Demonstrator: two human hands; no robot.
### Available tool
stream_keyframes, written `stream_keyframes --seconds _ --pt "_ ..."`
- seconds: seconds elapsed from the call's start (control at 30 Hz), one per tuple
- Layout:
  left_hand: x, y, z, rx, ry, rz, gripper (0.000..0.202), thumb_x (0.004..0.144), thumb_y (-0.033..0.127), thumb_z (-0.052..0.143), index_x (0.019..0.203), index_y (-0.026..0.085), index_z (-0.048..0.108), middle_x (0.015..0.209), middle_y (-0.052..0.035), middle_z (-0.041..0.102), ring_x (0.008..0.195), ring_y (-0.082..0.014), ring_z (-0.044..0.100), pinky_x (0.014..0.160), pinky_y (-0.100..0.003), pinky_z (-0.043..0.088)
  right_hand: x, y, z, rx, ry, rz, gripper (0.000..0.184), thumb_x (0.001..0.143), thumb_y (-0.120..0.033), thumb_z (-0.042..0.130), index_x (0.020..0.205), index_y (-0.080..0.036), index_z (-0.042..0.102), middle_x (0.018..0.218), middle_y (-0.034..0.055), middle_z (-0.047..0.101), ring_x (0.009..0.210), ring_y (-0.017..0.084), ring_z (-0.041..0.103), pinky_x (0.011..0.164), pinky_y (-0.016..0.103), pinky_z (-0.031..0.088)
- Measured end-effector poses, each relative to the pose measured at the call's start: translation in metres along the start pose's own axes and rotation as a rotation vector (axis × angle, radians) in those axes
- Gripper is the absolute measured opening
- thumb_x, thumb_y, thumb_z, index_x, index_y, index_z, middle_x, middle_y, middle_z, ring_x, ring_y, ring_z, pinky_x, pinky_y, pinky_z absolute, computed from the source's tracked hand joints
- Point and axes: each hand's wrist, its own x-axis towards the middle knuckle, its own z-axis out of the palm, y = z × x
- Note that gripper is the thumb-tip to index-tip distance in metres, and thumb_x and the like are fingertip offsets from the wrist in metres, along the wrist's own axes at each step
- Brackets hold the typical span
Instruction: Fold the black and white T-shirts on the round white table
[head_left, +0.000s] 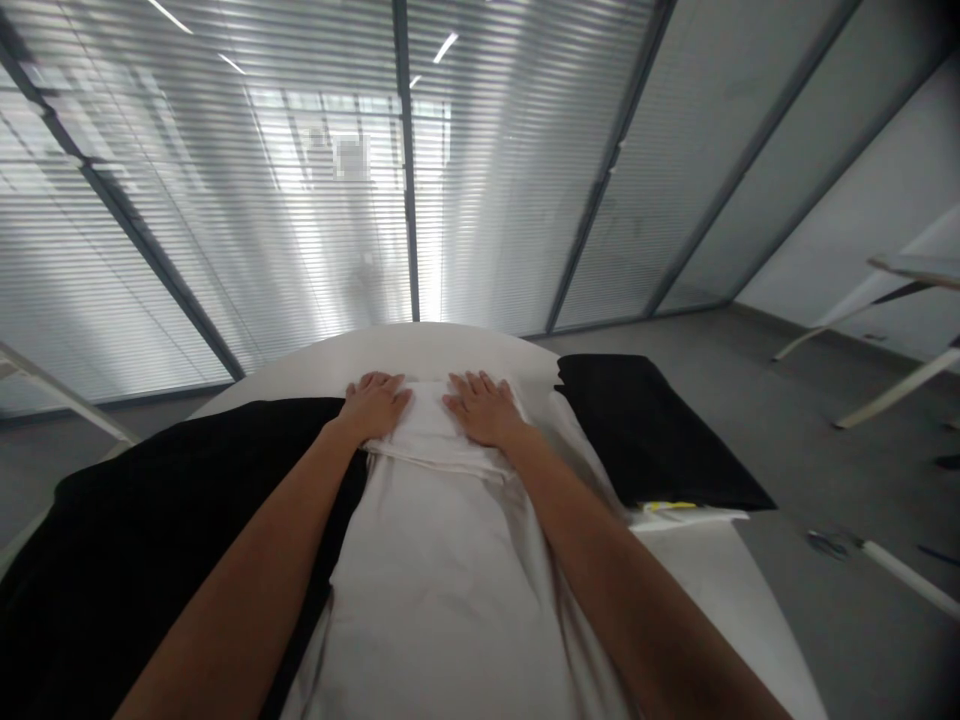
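A white cloth garment (442,560) lies lengthwise on the table in front of me, its far end folded over into a flat band. My left hand (375,405) rests palm down on the left side of that band, fingers spread. On its right side my right hand (484,405) lies flat too, with the fingers apart. Neither hand grips the cloth. Black fabric (172,490) spreads over the table on the left, partly under my left forearm. To the right sits a folded black cloth (652,430) with a yellow bit at its near edge.
The white table (427,345) has a rounded far edge. Beyond it stands a glass partition (495,200) with blinds. On the right are the pale legs of other furniture (877,390), and a small metal object (826,544) lies on the grey floor (757,400).
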Motion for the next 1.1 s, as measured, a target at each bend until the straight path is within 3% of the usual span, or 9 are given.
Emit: stream_keyframes --seconds 0.17,0.3,0.43,0.6,0.67,0.73,0.87,0.97,1.1 --pt "0.002 -0.007 -0.003 0.028 0.011 -0.008 0.043 0.091 0.051 0.040 0.116 0.023 0.061 0.128 -0.0165 0.056 0.122 -0.0374 0.045 0.100 -0.056 0.030 0.002 0.020 -0.005 -0.014 -0.005 0.065 0.063 0.096 -0.060 0.018 0.150 -0.029 0.030 0.156 0.0087 0.029 0.141 0.033 0.025 0.111 0.060 0.014" --pt "0.007 -0.007 -0.008 -0.026 0.057 0.004 0.035 0.088 0.048 0.047 0.108 0.022 0.061 0.113 -0.0151 0.063 0.112 -0.0334 0.053 0.095 -0.048 0.038 0.003 0.037 -0.019 -0.028 -0.012 0.208 0.061 0.094 -0.060 0.029 0.139 -0.024 0.047 0.145 0.0150 0.044 0.130 0.036 0.040 0.103 0.061 0.028" --pt "0.014 -0.008 -0.020 -0.132 0.054 -0.001 0.030 0.083 0.044 0.056 0.104 0.022 0.063 0.105 -0.0096 0.068 0.098 -0.0259 0.061 0.090 -0.039 0.043 0.012 0.055 -0.028 0.041 0.024 0.316 0.055 0.084 -0.050 0.053 0.124 -0.013 0.059 0.126 0.0206 0.058 0.121 0.036 0.050 0.097 0.048 0.040" --pt "0.014 -0.004 -0.045 -0.104 -0.049 -0.039 0.047 0.076 0.046 0.059 0.111 0.015 0.067 0.104 -0.0104 0.070 0.093 -0.0238 0.064 0.086 -0.032 0.046 0.022 0.065 -0.031 0.289 -0.089 0.418 0.032 0.074 -0.039 0.064 0.096 -0.016 0.071 0.096 0.0126 0.071 0.093 0.028 0.065 0.073 0.033 0.049" --pt "0.012 -0.002 -0.051 -0.119 -0.123 -0.066 0.045 0.075 0.043 0.058 0.107 0.013 0.069 0.097 -0.0100 0.071 0.087 -0.0233 0.065 0.079 -0.030 0.047 0.022 0.065 -0.031 0.337 -0.082 0.451 0.029 0.073 -0.040 0.065 0.090 -0.017 0.071 0.091 0.0122 0.071 0.089 0.028 0.066 0.070 0.032 0.048" --pt "0.011 -0.002 -0.053 -0.119 -0.170 -0.095 0.037 0.076 0.042 0.053 0.091 0.014 0.072 0.084 -0.0084 0.070 0.078 -0.0226 0.064 0.070 -0.029 0.047 0.021 0.065 -0.031 0.332 -0.046 0.455 0.027 0.073 -0.037 0.066 0.089 -0.017 0.070 0.095 0.0130 0.070 0.091 0.028 0.065 0.072 0.033 0.048" --pt "0.013 -0.007 -0.052 -0.042 -0.125 -0.138 0.033 0.073 0.047 0.056 0.071 0.017 0.068 0.072 -0.0075 0.067 0.070 -0.0227 0.062 0.064 -0.030 0.045 0.017 0.069 -0.033 0.345 0.053 0.406 0.029 0.070 -0.031 0.068 0.097 -0.018 0.067 0.098 0.0092 0.069 0.091 0.023 0.064 0.076 0.030 0.046" --pt "0.013 -0.007 -0.053 -0.065 -0.073 -0.163 0.029 0.067 0.047 0.065 0.069 0.018 0.067 0.073 -0.0078 0.067 0.073 -0.0240 0.063 0.067 -0.031 0.047 0.015 0.071 -0.037 0.382 0.123 0.380 0.026 0.070 -0.030 0.069 0.094 -0.018 0.066 0.087 0.0059 0.068 0.081 0.020 0.063 0.074 0.029 0.047" --pt "0.006 0.003 -0.062 -0.391 -0.080 -0.394 0.035 0.065 0.044 0.073 0.087 0.018 0.068 0.072 -0.0068 0.065 0.065 -0.0226 0.061 0.055 -0.031 0.049 0.015 0.066 -0.043 0.537 0.148 0.352 0.021 0.068 -0.026 0.071 0.086 -0.019 0.062 0.074 0.0028 0.060 0.069 0.016 0.056 0.066 0.030 0.051"
